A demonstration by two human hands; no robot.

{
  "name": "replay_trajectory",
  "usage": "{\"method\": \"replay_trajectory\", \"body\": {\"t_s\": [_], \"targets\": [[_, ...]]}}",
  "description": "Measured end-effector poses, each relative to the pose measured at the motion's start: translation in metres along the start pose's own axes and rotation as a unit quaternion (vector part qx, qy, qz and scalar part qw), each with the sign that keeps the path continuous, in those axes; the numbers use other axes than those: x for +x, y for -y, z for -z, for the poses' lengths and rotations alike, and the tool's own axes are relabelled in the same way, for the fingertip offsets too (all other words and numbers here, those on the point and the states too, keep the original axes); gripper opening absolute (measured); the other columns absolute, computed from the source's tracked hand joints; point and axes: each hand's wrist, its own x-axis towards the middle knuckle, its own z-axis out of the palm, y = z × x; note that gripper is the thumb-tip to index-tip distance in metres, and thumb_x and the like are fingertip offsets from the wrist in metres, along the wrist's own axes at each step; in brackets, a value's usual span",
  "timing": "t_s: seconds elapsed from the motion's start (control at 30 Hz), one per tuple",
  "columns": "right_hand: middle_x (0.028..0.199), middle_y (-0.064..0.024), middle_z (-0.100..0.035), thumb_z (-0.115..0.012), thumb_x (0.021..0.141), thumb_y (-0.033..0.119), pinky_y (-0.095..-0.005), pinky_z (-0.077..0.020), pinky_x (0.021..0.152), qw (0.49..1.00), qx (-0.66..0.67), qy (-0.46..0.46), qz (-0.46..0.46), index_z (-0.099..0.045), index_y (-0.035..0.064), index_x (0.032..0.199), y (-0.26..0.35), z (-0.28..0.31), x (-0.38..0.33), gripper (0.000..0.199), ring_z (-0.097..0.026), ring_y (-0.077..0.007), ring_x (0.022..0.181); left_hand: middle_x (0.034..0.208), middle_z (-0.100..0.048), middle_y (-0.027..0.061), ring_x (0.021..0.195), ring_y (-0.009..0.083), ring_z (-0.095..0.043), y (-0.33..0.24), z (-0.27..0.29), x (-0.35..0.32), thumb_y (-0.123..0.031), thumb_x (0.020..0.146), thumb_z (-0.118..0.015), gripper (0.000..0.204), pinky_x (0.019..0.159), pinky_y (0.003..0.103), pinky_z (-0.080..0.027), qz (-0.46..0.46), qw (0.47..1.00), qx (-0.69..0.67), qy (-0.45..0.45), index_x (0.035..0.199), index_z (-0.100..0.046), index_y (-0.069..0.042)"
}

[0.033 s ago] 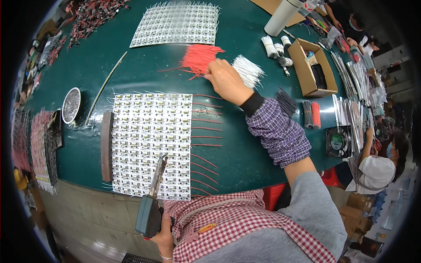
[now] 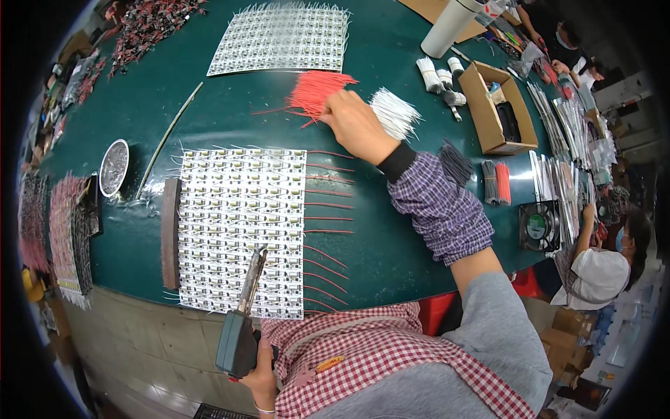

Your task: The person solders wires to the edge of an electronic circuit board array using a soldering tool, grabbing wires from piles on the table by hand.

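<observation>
My left hand (image 2: pixel 261 377) is wrapped round the dark green handle of a gun-shaped soldering iron (image 2: pixel 237 342). Its metal tip slants up over a panel of white circuit boards (image 2: pixel 241 209) with small parts in rows. Red wires (image 2: pixel 329 204) stick out from the panel's right edge, spaced along it. Farther up the table, my right hand (image 2: pixel 357 126) has its fingers pinched at the near right edge of a pile of loose red wires (image 2: pixel 317 94); its fingertips partly hide what they grip. Just right of that hand lies a pile of white wires (image 2: pixel 394 113).
A brown bar (image 2: pixel 170 234) lies along the panel's left side, near a round bowl (image 2: pixel 114 167) and a thin rod (image 2: pixel 167 136). Another board panel (image 2: pixel 279 38) lies at the back. On the right are a cardboard box (image 2: pixel 499 108), a fan (image 2: pixel 539 225) and a co-worker (image 2: pixel 604 269).
My right hand has shifted slightly left and toward me at the edge of the red wire pile. The soldering iron in my left hand stays in place.
</observation>
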Motion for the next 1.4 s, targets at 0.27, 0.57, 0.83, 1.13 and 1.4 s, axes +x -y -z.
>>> {"method": "replay_trajectory", "body": {"t_s": [0.27,0.57,0.83,1.13,1.4], "targets": [[0.102,-0.0144,-0.056,-0.072,0.082,0.008,-0.0407,-0.045,0.087,0.999,-0.008,-0.04,0.031,-0.057,0.0018,0.105,0.005,0.041,-0.017,0.028,-0.053,-0.0341,0.099,0.083,-0.059,0.008,0.058,0.0084,-0.049,-0.006,0.0,0.0,0.003,0.088,-0.065,0.035,0.051,0.024,-0.038,0.007,1.0,-0.014,-0.019,0.121,-0.056,0.008],[0.106,-0.0155,-0.054,-0.081,0.072,0.009,-0.0417,-0.0447,0.086,0.993,-0.095,-0.046,-0.045,-0.056,0.0004,0.107,-0.026,0.05,-0.07,0.044,-0.051,-0.0334,0.098,0.093,-0.061,0.0105,0.06,0.0094,-0.05,-0.011,-0.005,0.011,0.006,0.087,-0.063,0.035,0.05,0.025,-0.039,-0.006,1.0,-0.023,0.003,0.121,-0.056,0.009],[0.09,-0.0125,-0.057,-0.074,0.077,0.006,-0.0412,-0.0468,0.08,0.993,-0.087,-0.052,-0.058,-0.058,0.0018,0.089,-0.037,0.034,-0.064,0.02,-0.055,-0.0322,0.091,0.094,-0.061,0.011,0.06,0.0099,-0.05,-0.012,-0.009,0.005,0.007,0.087,-0.062,0.035,0.051,0.025,-0.04,0.02,0.999,-0.035,-0.019,0.121,-0.056,0.009],[0.089,-0.0112,-0.059,-0.059,0.076,-0.006,-0.0407,-0.0493,0.075,0.989,-0.108,-0.091,-0.038,-0.064,0.003,0.087,-0.036,0.031,-0.064,0.015,-0.058,-0.0304,0.088,0.099,-0.061,0.0134,0.059,0.01,-0.049,-0.014,-0.015,0.004,0.008,0.086,-0.061,0.035,0.05,0.026,-0.039,-0.033,0.998,-0.045,-0.015,0.121,-0.055,0.01],[0.088,-0.0125,-0.058,-0.057,0.074,-0.007,-0.0401,-0.0501,0.077,0.988,-0.103,-0.11,-0.006,-0.064,-0.0006,0.088,-0.022,0.047,-0.058,0.017,-0.059,-0.0311,0.088,0.109,-0.062,0.0157,0.059,0.0112,-0.05,0.007,-0.005,0.014,0.008,0.085,-0.061,0.039,0.049,0.026,-0.039,-0.099,0.994,-0.03,0.018,0.123,-0.054,0.01]]}}
